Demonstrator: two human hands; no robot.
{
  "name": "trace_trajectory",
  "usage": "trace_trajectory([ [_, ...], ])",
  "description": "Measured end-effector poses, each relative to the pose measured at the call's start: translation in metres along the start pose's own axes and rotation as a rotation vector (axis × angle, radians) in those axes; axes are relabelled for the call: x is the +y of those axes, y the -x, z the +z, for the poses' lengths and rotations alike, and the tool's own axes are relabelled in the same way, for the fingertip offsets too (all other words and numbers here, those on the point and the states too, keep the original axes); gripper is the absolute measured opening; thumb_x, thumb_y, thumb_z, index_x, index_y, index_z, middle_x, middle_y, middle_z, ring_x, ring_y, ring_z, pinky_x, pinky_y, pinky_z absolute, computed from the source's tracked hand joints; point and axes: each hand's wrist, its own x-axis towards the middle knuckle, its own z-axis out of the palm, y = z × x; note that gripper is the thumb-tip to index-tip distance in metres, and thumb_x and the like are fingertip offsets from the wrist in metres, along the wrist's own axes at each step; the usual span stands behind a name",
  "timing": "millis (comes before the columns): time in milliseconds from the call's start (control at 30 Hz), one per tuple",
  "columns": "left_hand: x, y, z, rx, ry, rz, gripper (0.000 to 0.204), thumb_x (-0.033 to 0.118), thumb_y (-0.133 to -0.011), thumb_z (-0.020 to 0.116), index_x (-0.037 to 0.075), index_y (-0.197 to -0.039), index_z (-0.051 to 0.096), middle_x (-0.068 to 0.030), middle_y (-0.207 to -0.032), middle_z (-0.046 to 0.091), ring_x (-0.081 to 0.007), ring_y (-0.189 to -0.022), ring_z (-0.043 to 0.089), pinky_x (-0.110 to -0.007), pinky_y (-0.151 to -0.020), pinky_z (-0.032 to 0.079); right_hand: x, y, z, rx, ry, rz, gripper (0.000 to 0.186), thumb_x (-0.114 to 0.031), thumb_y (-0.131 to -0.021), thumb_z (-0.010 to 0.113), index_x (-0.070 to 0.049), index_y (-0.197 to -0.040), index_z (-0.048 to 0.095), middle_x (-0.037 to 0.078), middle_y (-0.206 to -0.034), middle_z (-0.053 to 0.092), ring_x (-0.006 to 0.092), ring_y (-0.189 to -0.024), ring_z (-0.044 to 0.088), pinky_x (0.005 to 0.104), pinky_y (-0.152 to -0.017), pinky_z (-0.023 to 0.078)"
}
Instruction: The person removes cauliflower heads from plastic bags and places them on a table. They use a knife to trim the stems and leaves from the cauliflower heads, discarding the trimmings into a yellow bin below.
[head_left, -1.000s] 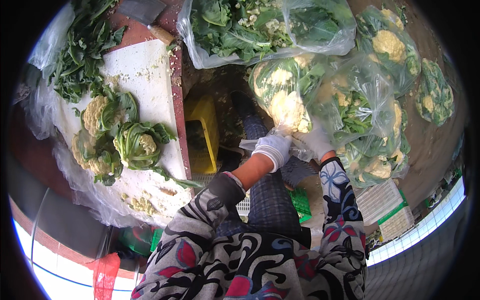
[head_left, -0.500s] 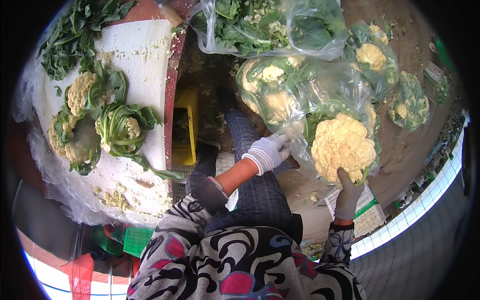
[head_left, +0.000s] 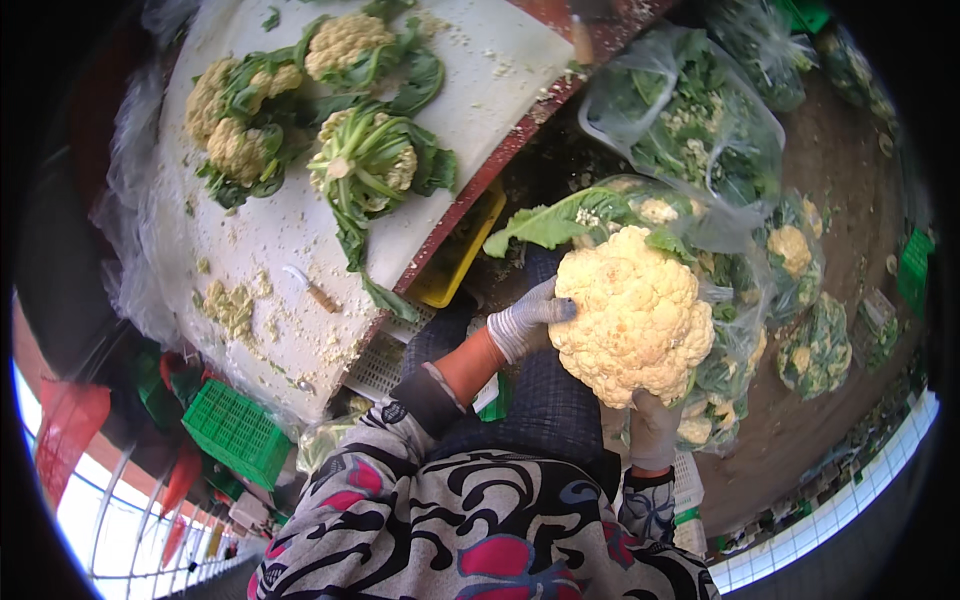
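Observation:
A big pale-yellow cauliflower (head_left: 632,318) is held up between my two gloved hands in front of my lap. Its left edge is gripped by my left hand (head_left: 530,318), thumb lying over the curds. From below, my right hand (head_left: 653,428) grasps the near side; most of its fingers are hidden beneath the head. A long green leaf (head_left: 550,222) sticks out past the far left of the cauliflower. Just behind and to the right lies a clear plastic bag (head_left: 735,310) with more cauliflowers, partly covered by the one I hold.
On the white table (head_left: 480,120) at left lie several leafy cauliflowers (head_left: 365,165), a knife (head_left: 312,290) and crumbs. A bag of leaves (head_left: 690,125) stands far right, with a yellow crate (head_left: 465,255) beneath the table's edge. A green crate (head_left: 240,432) sits near left.
The view has turned toward the table. My right hand has brought the cauliflower left, away from the bag, and my left hand has let go of the plastic and taken hold of the head.

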Motion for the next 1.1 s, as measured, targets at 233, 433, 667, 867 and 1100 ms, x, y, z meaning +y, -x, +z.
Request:
trace_trajectory([
  [233, 0.034, 0.125, -0.041, 0.301, -0.104, 0.385, 0.100, 0.026, -0.071, 0.084, 0.002, -0.151, 0.029, -0.0127, -0.148, 0.045, -0.0277, -0.134, 0.047, -0.043, -0.110, 0.040, 0.053, -0.043, 0.081, -0.412, 0.133, 0.221, 0.075, 0.004, -0.074, 0.071, -0.001, -0.141, 0.039, 0.011, -0.128, 0.058, 0.0230, -0.112, 0.061, 0.0355, -0.089, 0.054],
  [433, 0.052, 0.212, -0.092, 0.469, 0.134, 0.760, 0.091, 0.022, -0.075, 0.076, 0.002, -0.150, 0.027, -0.0199, -0.145, 0.046, -0.0355, -0.131, 0.049, -0.052, -0.111, 0.039, 0.091, -0.077, 0.221, -0.784, 0.326, 0.439, 0.059, -0.004, -0.080, 0.075, -0.002, -0.132, 0.049, 0.006, -0.107, 0.067, 0.0123, -0.086, 0.064, 0.0252, -0.070, 0.053],
  [667, 0.120, 0.240, -0.127, 0.417, 0.112, 1.198, 0.087, 0.027, -0.076, 0.078, 0.010, -0.148, 0.033, -0.0123, -0.143, 0.047, -0.0331, -0.130, 0.047, -0.051, -0.110, 0.041, 0.091, -0.078, 0.322, -0.920, 0.646, -0.102, 0.075, -0.029, -0.079, 0.081, 0.000, -0.138, 0.044, 0.016, -0.129, 0.059, 0.0200, -0.114, 0.059, 0.0339, -0.095, 0.049],
  [867, 0.236, 0.203, -0.121, 0.646, -0.064, 1.079, 0.082, 0.053, -0.085, 0.070, 0.016, -0.149, 0.035, -0.0129, -0.151, 0.039, -0.0336, -0.140, 0.035, -0.058, -0.111, 0.033, 0.108, -0.090, 0.204, -0.577, 0.532, 0.100, 0.058, -0.024, -0.083, 0.077, -0.005, -0.133, 0.053, 0.011, -0.115, 0.063, 0.0171, -0.103, 0.062, 0.0325, -0.088, 0.052],
  [1100, 0.180, 0.108, -0.157, 1.063, 0.194, 0.531, 0.109, 0.034, -0.073, 0.087, 0.007, -0.153, 0.019, -0.0190, -0.157, 0.022, -0.0431, -0.140, 0.031, -0.063, -0.106, 0.038, 0.073, -0.107, -0.001, 0.443, 0.649, -0.300, 0.028, -0.013, -0.090, 0.068, 0.000, -0.114, 0.064, 0.008, -0.105, 0.068, 0.0153, -0.093, 0.063, 0.0296, -0.082, 0.051],
])
